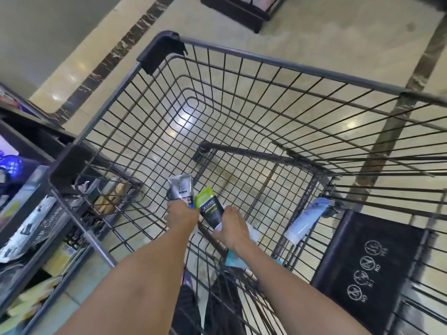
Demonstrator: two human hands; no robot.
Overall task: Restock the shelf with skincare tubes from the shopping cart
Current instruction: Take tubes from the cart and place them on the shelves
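Observation:
Both my arms reach down into the wire shopping cart (242,56). My left hand (180,215) grips a silver tube marked MEN (180,187), its crimped end pointing up. My right hand (233,228) holds a black tube with a green end (209,205), and a white and teal tube (238,259) shows under the same hand. A light blue tube (306,220) leans against the cart's inner wire wall to the right. The shelf (31,209) with packaged goods runs along the left edge.
The cart's black child-seat flap (367,267) with printed NO symbols sits at the lower right. A dark display stand (237,10) is on the tiled floor beyond the cart. The shelf's lower tiers hold yellow and white packs.

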